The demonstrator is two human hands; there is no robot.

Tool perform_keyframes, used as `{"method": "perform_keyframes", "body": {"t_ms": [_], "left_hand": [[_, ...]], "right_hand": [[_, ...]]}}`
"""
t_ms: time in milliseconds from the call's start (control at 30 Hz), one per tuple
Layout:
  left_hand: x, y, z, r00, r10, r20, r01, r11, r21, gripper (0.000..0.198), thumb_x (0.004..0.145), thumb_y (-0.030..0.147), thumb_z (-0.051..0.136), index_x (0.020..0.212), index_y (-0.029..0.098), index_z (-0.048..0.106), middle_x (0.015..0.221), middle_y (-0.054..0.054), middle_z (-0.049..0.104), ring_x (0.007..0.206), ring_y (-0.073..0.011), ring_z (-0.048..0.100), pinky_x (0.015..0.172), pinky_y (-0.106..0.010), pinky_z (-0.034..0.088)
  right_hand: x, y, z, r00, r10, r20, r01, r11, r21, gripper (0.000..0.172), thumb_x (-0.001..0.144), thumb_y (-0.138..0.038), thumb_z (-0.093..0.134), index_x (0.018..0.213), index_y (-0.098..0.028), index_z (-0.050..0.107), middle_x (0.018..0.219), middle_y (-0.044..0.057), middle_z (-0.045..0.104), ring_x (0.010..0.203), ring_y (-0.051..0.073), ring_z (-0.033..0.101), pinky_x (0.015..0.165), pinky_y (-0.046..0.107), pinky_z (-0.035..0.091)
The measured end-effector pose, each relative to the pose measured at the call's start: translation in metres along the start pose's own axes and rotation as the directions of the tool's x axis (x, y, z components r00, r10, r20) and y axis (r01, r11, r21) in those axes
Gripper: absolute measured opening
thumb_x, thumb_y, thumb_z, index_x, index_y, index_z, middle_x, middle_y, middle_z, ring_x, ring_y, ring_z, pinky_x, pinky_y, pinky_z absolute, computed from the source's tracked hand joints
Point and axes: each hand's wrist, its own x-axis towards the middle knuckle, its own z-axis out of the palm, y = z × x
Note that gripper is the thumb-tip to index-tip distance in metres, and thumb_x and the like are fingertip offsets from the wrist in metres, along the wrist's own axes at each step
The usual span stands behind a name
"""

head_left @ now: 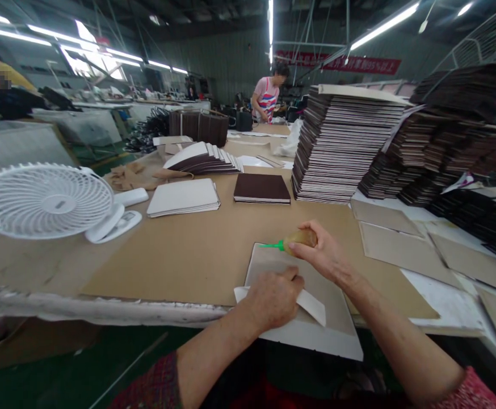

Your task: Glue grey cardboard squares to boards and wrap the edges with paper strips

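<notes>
Green nozzle (274, 245) sits at the board (332, 292)'s far left corner, contact unclear; right hand (322, 250) grasps its bottle (298, 242), left hand (276, 296), fingers curled, grips a strip (315, 307) over the board.

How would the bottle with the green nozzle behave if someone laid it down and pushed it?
The bottle would probably roll, since its body looks rounded. It seems fairly light, as the right hand alone holds it up. Its green nozzle might catch or bend, being long and thin.
</notes>
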Motion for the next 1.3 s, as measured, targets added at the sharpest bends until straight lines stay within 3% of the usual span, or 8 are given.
{"method": "perform_keyframes", "body": {"t_ms": [200,400,667,900,1300], "left_hand": [[0.0,-0.001,0.0,1.0,0.007,-0.002,-0.007,1.0,-0.006,0.023,0.077,0.024,0.051,0.099,0.019,0.056,0.106,-0.006,0.059,0.075,-0.0223,0.063,0.063,-0.035,0.052],[0.001,-0.001,-0.001,1.0,0.013,0.002,-0.013,1.0,-0.009,0.025,0.078,0.024,0.051,0.101,0.019,0.055,0.109,-0.007,0.059,0.079,-0.0231,0.063,0.066,-0.036,0.053],[0.0,0.0,-0.001,0.999,0.024,0.023,-0.024,1.0,-0.005,0.025,0.078,0.024,0.05,0.103,0.019,0.054,0.118,-0.007,0.057,0.085,-0.024,0.064,0.069,-0.037,0.054],[0.0,0.002,-0.001,1.0,0.017,0.021,-0.017,1.0,0.014,0.028,0.079,0.023,0.049,0.106,0.021,0.052,0.125,-0.006,0.054,0.09,-0.0249,0.063,0.072,-0.038,0.054],[0.0,0.002,-0.002,1.0,0.016,0.011,-0.016,1.0,0.019,0.023,0.079,0.025,0.049,0.102,0.021,0.052,0.119,-0.005,0.057,0.085,-0.0235,0.063,0.07,-0.037,0.053]], "right_hand": [[0.009,-0.008,0.005,0.997,-0.052,-0.048,0.046,0.992,-0.12,0.034,0.074,-0.045,0.06,0.098,-0.021,0.057,0.081,0.001,0.062,0.073,0.018,0.055,0.063,0.028,0.038],[0.018,-0.012,0.009,0.995,-0.101,-0.021,0.094,0.969,-0.227,0.03,0.075,-0.041,0.059,0.098,-0.021,0.058,0.079,0.001,0.063,0.068,0.015,0.055,0.06,0.025,0.036],[0.039,-0.038,0.004,0.981,-0.17,0.091,0.193,0.88,-0.435,0.024,0.075,-0.041,0.059,0.089,-0.022,0.061,0.082,0.003,0.066,0.069,0.017,0.055,0.055,0.026,0.03],[0.053,-0.065,0.005,0.964,-0.189,0.186,0.262,0.789,-0.555,0.025,0.077,-0.042,0.054,0.092,-0.024,0.062,0.084,0.005,0.067,0.076,0.021,0.059,0.059,0.028,0.033],[0.068,-0.076,0.009,0.944,-0.17,0.284,0.316,0.715,-0.623,0.028,0.079,-0.037,0.05,0.1,-0.026,0.064,0.091,0.008,0.068,0.081,0.023,0.061,0.064,0.031,0.038]]}}
